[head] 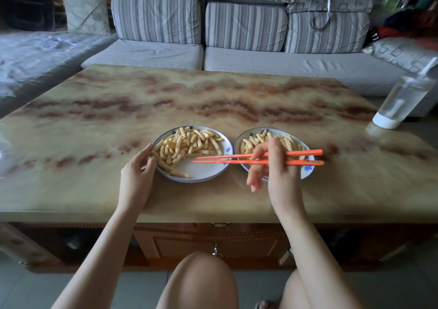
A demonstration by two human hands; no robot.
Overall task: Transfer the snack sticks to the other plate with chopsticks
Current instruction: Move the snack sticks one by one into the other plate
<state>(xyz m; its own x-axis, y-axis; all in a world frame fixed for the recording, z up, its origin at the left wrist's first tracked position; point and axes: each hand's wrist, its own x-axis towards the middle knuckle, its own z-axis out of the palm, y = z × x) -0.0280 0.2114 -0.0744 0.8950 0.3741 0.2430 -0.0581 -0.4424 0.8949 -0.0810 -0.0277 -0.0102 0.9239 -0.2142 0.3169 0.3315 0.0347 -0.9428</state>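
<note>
Beneath the grip spreads a marbled tan table (166, 90) on a wooden base (213, 242); beyond it stands a grey striped sofa (246, 26); below, pale grey floor tiles (139, 289).

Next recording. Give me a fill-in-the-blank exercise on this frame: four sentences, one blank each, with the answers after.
1. The right hand holds a pair of ____ chopsticks.
2. The left hand holds the rim of the left plate, over which the chopsticks' ____ hang.
3. Snack sticks lie on ____ plates.
4. A clear bottle stands near the far ____ corner of the table.

Missing words: orange; tips; both; right.
</note>
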